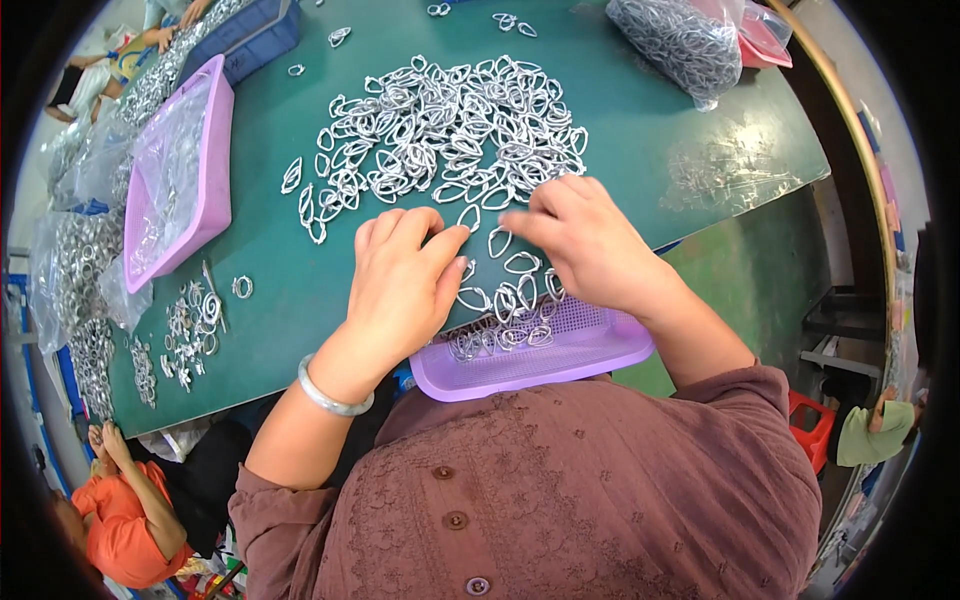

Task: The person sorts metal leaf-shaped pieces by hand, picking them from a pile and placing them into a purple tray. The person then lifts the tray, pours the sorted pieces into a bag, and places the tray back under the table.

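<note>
A large pile of silvery oval metal rings (470, 120) with small knobs at one end lies on the green table (270, 250). My left hand (400, 275) is at the near side of the pile, its fingers loosely bent and its thumb apart from the index finger, close to a few loose rings. Opposite it, my right hand (585, 240) is closed, with its index fingertip on an oval ring (499, 241); the thumb is hidden. Between and below my hands, more rings (515, 290) lie at the table edge. A purple perforated basket (470, 382) under that edge holds several rings.
At the left stand a purple tray (218, 150) with clear plastic in it and a blue crate (262, 45). Small metal parts (190, 325) lie nearer. A bag of metal pieces (680, 45) sits far right. Co-workers, one in an orange shirt (130, 530), are around the table.
</note>
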Tool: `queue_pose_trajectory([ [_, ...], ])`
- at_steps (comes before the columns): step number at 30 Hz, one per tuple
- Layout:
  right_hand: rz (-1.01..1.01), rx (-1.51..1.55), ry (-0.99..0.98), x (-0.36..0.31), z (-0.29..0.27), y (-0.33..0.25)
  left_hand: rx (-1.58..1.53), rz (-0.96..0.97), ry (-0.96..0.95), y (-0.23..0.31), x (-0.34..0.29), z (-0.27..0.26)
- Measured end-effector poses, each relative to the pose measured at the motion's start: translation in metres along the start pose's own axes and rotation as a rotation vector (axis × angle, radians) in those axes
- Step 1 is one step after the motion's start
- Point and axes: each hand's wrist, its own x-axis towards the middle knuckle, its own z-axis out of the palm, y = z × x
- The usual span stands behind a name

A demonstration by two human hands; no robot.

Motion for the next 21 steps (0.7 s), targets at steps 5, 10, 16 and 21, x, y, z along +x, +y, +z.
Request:
queue_pose_trajectory([
  [5,0.105,-0.160,-0.004,0.005,0.006,-0.003,-0.032,0.016,0.029,-0.005,-0.010,-0.002],
  [10,0.044,0.014,-0.070,0.006,0.004,-0.004,0.034,-0.063,0.091,-0.012,-0.001,-0.001],
  [16,0.067,-0.174,-0.068,0.022,0.002,-0.008,0.092,-0.070,0.027,-0.014,0.009,0.005],
  [21,0.066,-0.318,-0.160,0.028,0.009,-0.009,0.086,-0.054,0.025,-0.010,0.003,0.003],
])
